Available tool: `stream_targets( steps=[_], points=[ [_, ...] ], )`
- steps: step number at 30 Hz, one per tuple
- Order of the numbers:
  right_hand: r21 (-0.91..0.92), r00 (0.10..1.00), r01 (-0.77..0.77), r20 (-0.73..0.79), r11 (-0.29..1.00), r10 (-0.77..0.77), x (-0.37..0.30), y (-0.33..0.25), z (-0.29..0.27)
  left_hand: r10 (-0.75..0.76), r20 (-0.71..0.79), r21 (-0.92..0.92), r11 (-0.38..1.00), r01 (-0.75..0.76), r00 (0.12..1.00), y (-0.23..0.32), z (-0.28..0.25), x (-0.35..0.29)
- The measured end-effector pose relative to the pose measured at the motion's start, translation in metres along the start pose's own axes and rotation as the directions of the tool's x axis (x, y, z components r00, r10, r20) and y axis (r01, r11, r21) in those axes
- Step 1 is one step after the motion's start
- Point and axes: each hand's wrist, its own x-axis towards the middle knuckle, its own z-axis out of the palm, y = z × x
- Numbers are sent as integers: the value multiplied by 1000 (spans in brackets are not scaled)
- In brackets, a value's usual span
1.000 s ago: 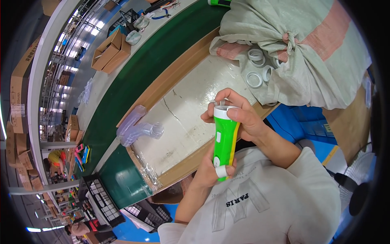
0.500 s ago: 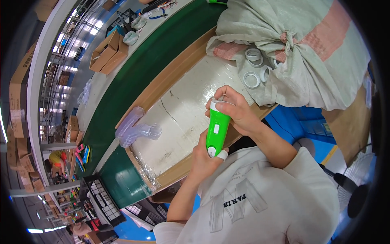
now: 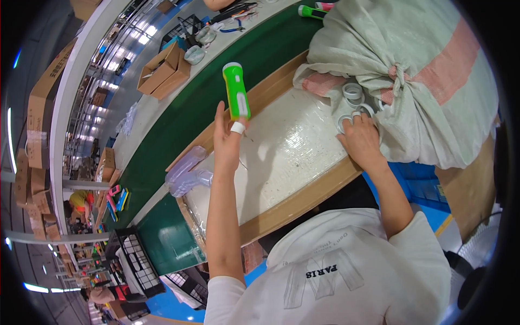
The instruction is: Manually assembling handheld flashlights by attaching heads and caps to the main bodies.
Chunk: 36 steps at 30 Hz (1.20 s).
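A bright green flashlight point(image 3: 236, 91) with a white head and a white switch is at the far side of the tray, over its rim and the green belt. My left hand point(image 3: 226, 145) reaches out to its near end. The thumb stands apart from the flashlight, while a finger with a white band touches or nearly touches that end. My right hand point(image 3: 362, 142) lies over a group of white rings point(image 3: 353, 93) by the mouth of a tied sack point(image 3: 417, 76). Its bent fingers press onto a white ring point(image 3: 342, 123), and the fingertips are partly hidden.
Crumpled clear plastic point(image 3: 189, 172) lies at the tray's left end. Beyond the cardboard-edged tray point(image 3: 295, 205) runs a green belt point(image 3: 203, 103), with more flashlights point(image 3: 311, 12) at its far end. An open carton point(image 3: 162, 73) and pliers point(image 3: 234, 29) sit on the ledge behind.
The flashlight, formerly between both hands near my body, has moved far out and left along with my left hand. My right hand has left it and moved right to the rings.
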Motion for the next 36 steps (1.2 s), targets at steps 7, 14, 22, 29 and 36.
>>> stream_targets(
  steps=[7, 14, 22, 29, 36],
  points=[
    [311, 990, 122, -111, 943, -92, -1, -3, -7, 411, -52, 929, 353, -107, 910, -39, -67, -40],
    [867, 991, 108, -56, 487, -121, 48, -78, -26, 506, -84, 992, -43, 123, 858, -45, -113, -30],
    [848, 988, 131, -70, 514, -136, 71, -126, 7, 481, -154, 985, 2, 174, 863, -62, -123, -29],
    [750, 956, 292, -223, 594, -190, 73, -122, 36, 484, -149, 989, 74, 129, 862, -60, -134, -26],
    [779, 948, 247, -70, 577, -311, 59, -125, 43, 521, -257, 954, 273, 126, 814, -52, -128, -26]
  ],
)
